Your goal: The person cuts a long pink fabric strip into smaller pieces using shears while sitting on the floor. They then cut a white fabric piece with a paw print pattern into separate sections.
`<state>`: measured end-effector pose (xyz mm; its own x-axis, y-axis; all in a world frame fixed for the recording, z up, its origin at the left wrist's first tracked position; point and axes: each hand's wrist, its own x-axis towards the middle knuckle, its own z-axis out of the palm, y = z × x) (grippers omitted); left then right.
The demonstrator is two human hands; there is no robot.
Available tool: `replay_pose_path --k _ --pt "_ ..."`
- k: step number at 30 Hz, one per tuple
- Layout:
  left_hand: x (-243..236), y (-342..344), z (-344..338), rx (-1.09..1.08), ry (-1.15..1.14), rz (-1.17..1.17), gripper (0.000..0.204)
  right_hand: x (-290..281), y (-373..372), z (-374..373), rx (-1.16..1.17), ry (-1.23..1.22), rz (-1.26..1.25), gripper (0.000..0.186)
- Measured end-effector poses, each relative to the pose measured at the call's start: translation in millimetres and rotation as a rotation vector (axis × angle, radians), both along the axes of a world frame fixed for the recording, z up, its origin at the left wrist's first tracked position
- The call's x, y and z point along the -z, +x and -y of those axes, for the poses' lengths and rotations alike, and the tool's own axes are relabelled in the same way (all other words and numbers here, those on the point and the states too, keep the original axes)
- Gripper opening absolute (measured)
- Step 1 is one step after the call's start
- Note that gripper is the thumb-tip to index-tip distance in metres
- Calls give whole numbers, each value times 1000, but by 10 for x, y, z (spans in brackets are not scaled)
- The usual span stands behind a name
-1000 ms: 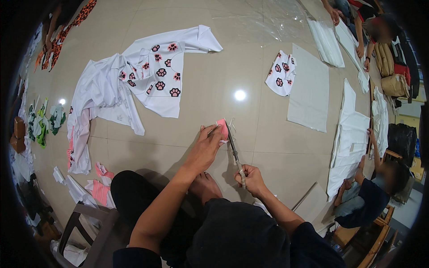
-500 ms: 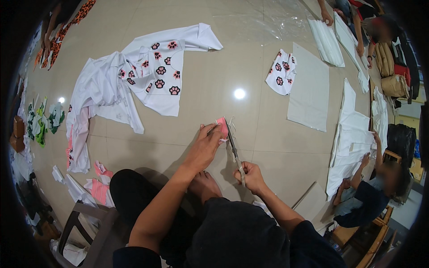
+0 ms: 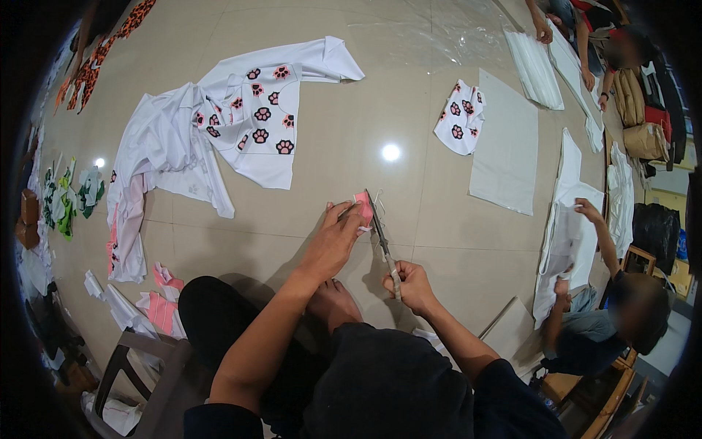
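A small piece of pink cloth point(image 3: 362, 198) with white edges lies under the fingertips of my left hand point(image 3: 327, 244), which grips it near the middle of the floor. My right hand point(image 3: 413, 286) is closed round the handles of a pair of scissors point(image 3: 379, 233). Their long dark blades point away from me along the cloth's right edge. Thin white offcut strips point(image 3: 379, 197) curl on the floor just right of the blades. How far the blades are apart is hard to make out.
White cloth with pink-and-black paw prints point(image 3: 261, 115) spreads at far left; a smaller paw-print piece point(image 3: 458, 117) lies beside a pale sheet point(image 3: 506, 143) at right. Pink and white scraps point(image 3: 162, 311) lie by a chair point(image 3: 139, 358). A co-worker point(image 3: 607, 329) handles white cloth point(image 3: 570, 234) at right.
The scissors' tips have shifted very slightly forward along the cloth; my hands stay nearly in place. At right, the co-worker has leaned and raised a hand, shifting the white cloth.
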<state>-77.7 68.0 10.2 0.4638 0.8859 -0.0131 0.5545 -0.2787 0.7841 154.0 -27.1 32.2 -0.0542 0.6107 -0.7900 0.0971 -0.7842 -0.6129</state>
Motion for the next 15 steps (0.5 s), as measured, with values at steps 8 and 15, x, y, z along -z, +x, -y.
replay_pose_path --k 8,15 --pt "-2 9 5 -6 -29 12 37 53 -3 52 38 -9 -33 13" --pt "3 15 11 -15 3 4 40 23 -22 41 36 -6 -24 15"
